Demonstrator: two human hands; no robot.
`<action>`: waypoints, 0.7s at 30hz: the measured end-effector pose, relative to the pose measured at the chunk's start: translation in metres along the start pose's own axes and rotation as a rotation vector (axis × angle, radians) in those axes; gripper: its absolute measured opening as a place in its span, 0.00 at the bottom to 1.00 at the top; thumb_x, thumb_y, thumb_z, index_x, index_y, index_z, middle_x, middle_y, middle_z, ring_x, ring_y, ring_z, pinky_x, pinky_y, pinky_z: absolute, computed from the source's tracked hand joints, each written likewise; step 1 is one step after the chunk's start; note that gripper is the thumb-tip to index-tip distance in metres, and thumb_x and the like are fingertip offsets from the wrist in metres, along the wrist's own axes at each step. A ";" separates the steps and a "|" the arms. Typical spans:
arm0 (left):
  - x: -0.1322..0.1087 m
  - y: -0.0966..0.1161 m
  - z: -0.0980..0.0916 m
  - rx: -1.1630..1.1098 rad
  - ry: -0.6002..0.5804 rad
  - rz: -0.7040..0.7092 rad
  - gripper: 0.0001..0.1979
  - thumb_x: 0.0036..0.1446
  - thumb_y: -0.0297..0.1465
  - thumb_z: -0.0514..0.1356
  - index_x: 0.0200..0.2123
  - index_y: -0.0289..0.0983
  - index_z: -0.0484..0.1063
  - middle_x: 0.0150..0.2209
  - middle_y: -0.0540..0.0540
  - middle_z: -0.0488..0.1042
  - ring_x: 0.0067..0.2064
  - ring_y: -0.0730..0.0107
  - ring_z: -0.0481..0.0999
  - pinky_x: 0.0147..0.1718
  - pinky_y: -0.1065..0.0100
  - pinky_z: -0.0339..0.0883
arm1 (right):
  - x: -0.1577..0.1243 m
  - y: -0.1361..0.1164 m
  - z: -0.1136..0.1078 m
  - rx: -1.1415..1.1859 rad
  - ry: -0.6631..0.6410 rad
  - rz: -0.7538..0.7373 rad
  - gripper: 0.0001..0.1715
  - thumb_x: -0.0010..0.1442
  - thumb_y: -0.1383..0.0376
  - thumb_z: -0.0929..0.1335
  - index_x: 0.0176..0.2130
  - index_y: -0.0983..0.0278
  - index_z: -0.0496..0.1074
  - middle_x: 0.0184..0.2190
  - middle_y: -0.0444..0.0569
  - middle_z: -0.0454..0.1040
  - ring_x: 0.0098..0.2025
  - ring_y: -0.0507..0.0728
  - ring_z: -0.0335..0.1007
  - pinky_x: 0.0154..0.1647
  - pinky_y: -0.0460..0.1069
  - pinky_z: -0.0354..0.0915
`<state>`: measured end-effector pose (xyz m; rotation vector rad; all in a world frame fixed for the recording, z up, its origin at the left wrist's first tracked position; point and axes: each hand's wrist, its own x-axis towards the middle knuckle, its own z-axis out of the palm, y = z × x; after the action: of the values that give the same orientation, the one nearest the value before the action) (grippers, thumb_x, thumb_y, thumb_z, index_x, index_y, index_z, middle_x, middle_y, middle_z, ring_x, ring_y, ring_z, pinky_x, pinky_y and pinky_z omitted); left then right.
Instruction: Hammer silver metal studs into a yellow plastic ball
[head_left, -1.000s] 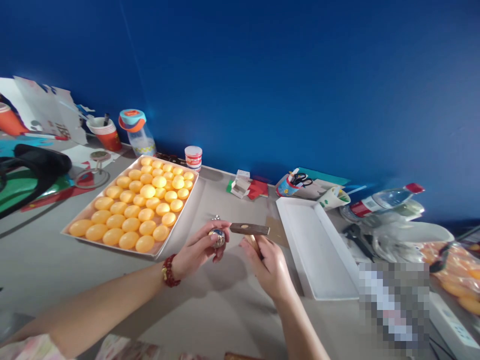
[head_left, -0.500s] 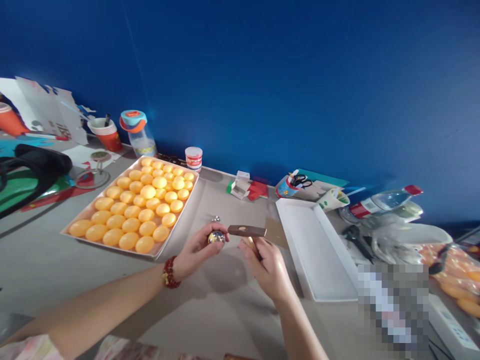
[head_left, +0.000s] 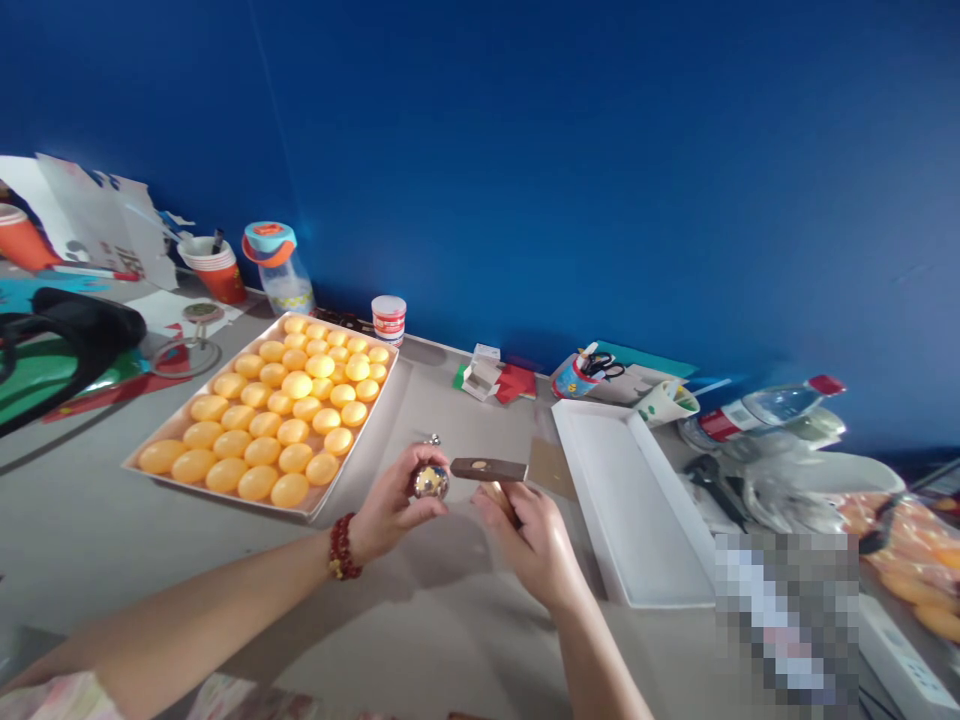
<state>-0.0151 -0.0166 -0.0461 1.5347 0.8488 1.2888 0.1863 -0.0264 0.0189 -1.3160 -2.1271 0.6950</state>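
My left hand [head_left: 394, 502] is curled around a shiny metal ball [head_left: 431, 484], its fingers behind the ball and its thumb just below. A red beaded bracelet [head_left: 344, 547] circles that wrist. My right hand [head_left: 534, 535] is wrapped around the wooden handle of a hammer [head_left: 489, 470]. The dark hammer head lies sideways close to the ball's right, with a narrow gap between them. Just beyond my left fingers are some tiny shiny metal pieces [head_left: 433, 439] on the table, too small to name.
A shallow box of orange balls [head_left: 311, 510] is on the left. To the right lies a white tray [head_left: 637, 500]. Along the blue wall stand a drink bottle [head_left: 277, 270], a small tub [head_left: 388, 320], a small white carton [head_left: 481, 376], a pen holder [head_left: 574, 377] and a leaning plastic bottle [head_left: 757, 408].
My left thumb has moved down from the front of the ball, exposing more of it. The hammer head has shifted slightly left and down.
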 end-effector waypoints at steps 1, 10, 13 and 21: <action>0.000 0.000 0.000 0.009 0.008 -0.004 0.19 0.53 0.39 0.65 0.46 0.39 0.66 0.38 0.46 0.69 0.34 0.69 0.69 0.32 0.71 0.64 | 0.000 0.000 0.000 -0.006 0.005 0.000 0.15 0.66 0.61 0.61 0.27 0.61 0.60 0.23 0.41 0.62 0.25 0.52 0.59 0.27 0.45 0.55; 0.002 -0.001 -0.001 -0.101 0.139 -0.115 0.10 0.62 0.37 0.55 0.43 0.38 0.66 0.33 0.49 0.68 0.25 0.76 0.62 0.24 0.73 0.59 | 0.004 0.007 0.000 -0.110 0.086 0.068 0.10 0.65 0.62 0.62 0.33 0.62 0.67 0.25 0.44 0.70 0.26 0.54 0.66 0.28 0.45 0.58; 0.005 -0.004 -0.005 -0.154 0.287 -0.152 0.07 0.62 0.35 0.54 0.40 0.38 0.65 0.30 0.52 0.66 0.23 0.78 0.59 0.21 0.75 0.54 | 0.009 0.013 0.004 -0.162 0.062 0.126 0.07 0.63 0.63 0.64 0.34 0.61 0.69 0.28 0.45 0.74 0.29 0.55 0.70 0.29 0.45 0.59; 0.000 -0.001 -0.011 0.080 0.209 -0.010 0.13 0.55 0.37 0.62 0.40 0.38 0.68 0.34 0.48 0.70 0.31 0.70 0.69 0.33 0.69 0.65 | 0.055 0.031 0.033 -0.349 -0.116 0.172 0.07 0.61 0.65 0.66 0.41 0.62 0.72 0.37 0.51 0.77 0.38 0.57 0.73 0.33 0.46 0.57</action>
<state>-0.0262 -0.0135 -0.0471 1.4727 1.0506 1.4414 0.1629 0.0308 -0.0160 -1.6948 -2.3237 0.4901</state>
